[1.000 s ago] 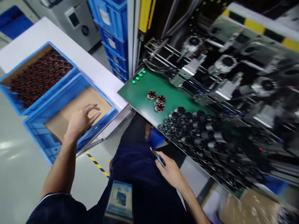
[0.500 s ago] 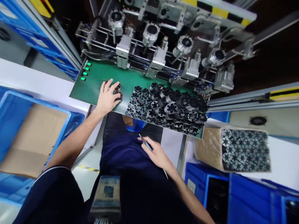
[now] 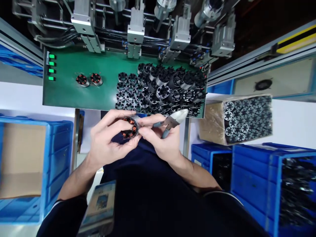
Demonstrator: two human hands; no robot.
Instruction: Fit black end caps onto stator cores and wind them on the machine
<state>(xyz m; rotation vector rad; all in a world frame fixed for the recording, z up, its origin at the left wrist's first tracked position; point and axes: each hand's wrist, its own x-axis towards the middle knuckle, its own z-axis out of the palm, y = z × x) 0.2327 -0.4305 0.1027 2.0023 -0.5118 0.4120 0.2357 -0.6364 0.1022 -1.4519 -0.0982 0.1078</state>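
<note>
In front of my body, my left hand (image 3: 108, 140) is wrapped round a motor stator (image 3: 130, 127) with a metal ring and copper windings. Its wound face is turned up, and thin wire ends hang near the fingertips. My right hand (image 3: 164, 141) is closed on a pair of snips (image 3: 174, 120) with grey handles, the metal blades pointing away to the right. The right thumb and forefinger touch the stator's right side. Two more copper-wound stators, a left one (image 3: 82, 80) and a right one (image 3: 96, 79), stand on the green bench top (image 3: 64, 93).
Unwound black-and-silver stators (image 3: 163, 92) are piled on the bench's right part. A winding machine (image 3: 135, 29) lines the back. A carton of metal rings (image 3: 248, 118) sits to the right, above blue crates (image 3: 256, 184). Another blue crate (image 3: 58, 164) stands on the left.
My left hand has left the bench with a wound stator and come back in front of my body. My right hand has risen with the snips to meet it. The view has shifted.
</note>
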